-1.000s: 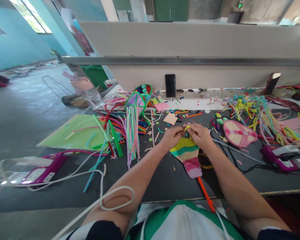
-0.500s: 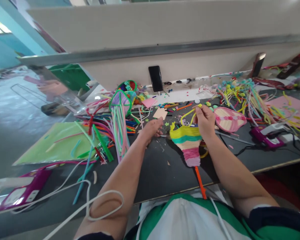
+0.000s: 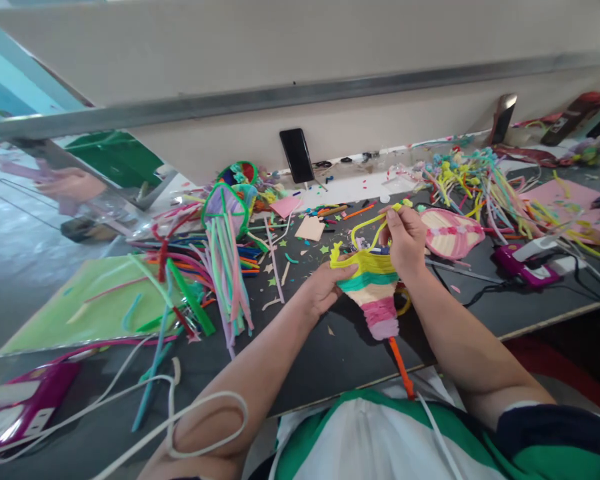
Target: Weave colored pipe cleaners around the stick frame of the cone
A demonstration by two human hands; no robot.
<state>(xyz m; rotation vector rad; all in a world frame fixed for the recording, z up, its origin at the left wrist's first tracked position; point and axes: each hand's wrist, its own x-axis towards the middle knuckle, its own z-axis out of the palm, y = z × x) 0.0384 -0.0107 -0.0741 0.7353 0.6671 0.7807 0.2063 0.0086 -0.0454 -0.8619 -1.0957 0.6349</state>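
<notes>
A striped pipe-cleaner craft (image 3: 375, 283), yellow, teal, cream and pink with an orange stem, is held up over the dark table in front of me. My left hand (image 3: 325, 285) grips its left edge, thumb lying across the yellow band. In my right hand (image 3: 407, 240) a yellow pipe cleaner (image 3: 364, 228) is pinched at its upper end; it loops down to the top of the craft. A pink-rimmed, leaf-shaped craft (image 3: 453, 233) lies just right of that hand.
Bunched pipe cleaners (image 3: 230, 267) and a green sheet (image 3: 95, 300) lie at left. A phone (image 3: 297, 155) leans on the divider. Tangled pipe cleaners (image 3: 465, 173) and a purple glue-gun-like device (image 3: 525, 267) sit at right. A white cable (image 3: 205, 393) crosses my left arm. Another person's hand (image 3: 75, 183) shows far left.
My left hand has come right from beside the craft and taken hold of its left edge. My right hand keeps its pinch on the yellow pipe cleaner. The view has shifted slightly.
</notes>
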